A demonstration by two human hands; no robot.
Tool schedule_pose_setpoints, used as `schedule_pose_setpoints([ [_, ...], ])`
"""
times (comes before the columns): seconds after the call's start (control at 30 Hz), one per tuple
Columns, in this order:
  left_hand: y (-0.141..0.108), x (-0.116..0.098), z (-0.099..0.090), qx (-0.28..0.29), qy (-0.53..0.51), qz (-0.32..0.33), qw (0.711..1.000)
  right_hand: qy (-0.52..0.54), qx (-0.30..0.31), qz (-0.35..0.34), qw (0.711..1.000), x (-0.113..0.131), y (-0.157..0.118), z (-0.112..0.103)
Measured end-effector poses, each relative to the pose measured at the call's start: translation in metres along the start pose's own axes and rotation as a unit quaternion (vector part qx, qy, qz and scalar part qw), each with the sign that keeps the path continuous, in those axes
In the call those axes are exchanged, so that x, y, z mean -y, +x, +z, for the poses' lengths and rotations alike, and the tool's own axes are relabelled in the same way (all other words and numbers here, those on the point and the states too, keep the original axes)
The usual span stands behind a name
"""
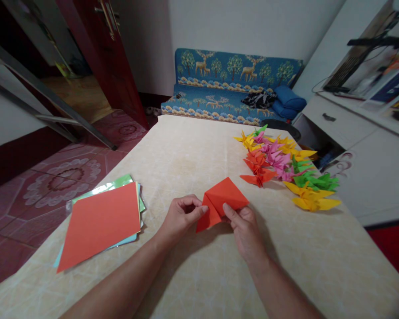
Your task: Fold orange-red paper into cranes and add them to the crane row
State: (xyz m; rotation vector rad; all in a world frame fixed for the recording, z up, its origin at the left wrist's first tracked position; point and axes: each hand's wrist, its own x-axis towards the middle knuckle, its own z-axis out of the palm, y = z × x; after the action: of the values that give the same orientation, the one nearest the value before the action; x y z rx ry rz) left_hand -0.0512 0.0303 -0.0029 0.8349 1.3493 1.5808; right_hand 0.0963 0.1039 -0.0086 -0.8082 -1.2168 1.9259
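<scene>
A partly folded sheet of red-orange origami paper (226,193) is held between my two hands, a little above the table. My left hand (185,213) pinches its left flap between thumb and fingers. With the thumb on top and the fingers underneath, my right hand (244,223) grips the lower right side. A crease runs down the paper between the hands, and a narrower flap points toward me. Beneath the paper, the right fingertips are hidden.
A stack of coloured paper topped by a red-orange sheet (103,221) lies on the left of the table (186,150). Folded paper cranes (275,155) in several colours cluster at the right. Beyond the table stand a blue patterned sofa (216,93) and a white cabinet (362,164).
</scene>
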Motion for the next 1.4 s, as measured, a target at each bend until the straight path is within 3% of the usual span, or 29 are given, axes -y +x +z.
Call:
schedule_pose_setpoints([
  [0.23,-0.002,0.004,-0.002,0.04,0.113,0.07,0.99,0.043,-0.024,-0.018,0.999,0.009,0.003,-0.004],
  [0.43,-0.003,0.002,-0.004,0.053,0.104,0.058,0.991,0.077,-0.067,0.0,0.995,0.008,0.004,-0.003],
  [0.7,-0.003,0.004,-0.001,0.051,0.038,0.004,0.998,0.073,-0.092,-0.055,0.992,0.002,0.007,-0.005],
  [1.0,-0.009,0.006,-0.001,0.117,0.159,0.082,0.977,0.026,-0.163,-0.095,0.982,-0.002,0.009,-0.008],
  [1.17,-0.007,0.008,0.002,0.09,0.167,0.074,0.979,0.037,-0.164,-0.088,0.982,-0.002,0.008,-0.006],
  [1.3,-0.005,0.004,0.002,0.071,0.068,0.025,0.995,0.058,-0.142,-0.073,0.985,-0.001,0.007,-0.006],
  [1.4,-0.003,0.004,0.0,0.011,-0.009,-0.038,0.999,0.053,-0.117,-0.06,0.99,0.0,0.007,-0.007],
])
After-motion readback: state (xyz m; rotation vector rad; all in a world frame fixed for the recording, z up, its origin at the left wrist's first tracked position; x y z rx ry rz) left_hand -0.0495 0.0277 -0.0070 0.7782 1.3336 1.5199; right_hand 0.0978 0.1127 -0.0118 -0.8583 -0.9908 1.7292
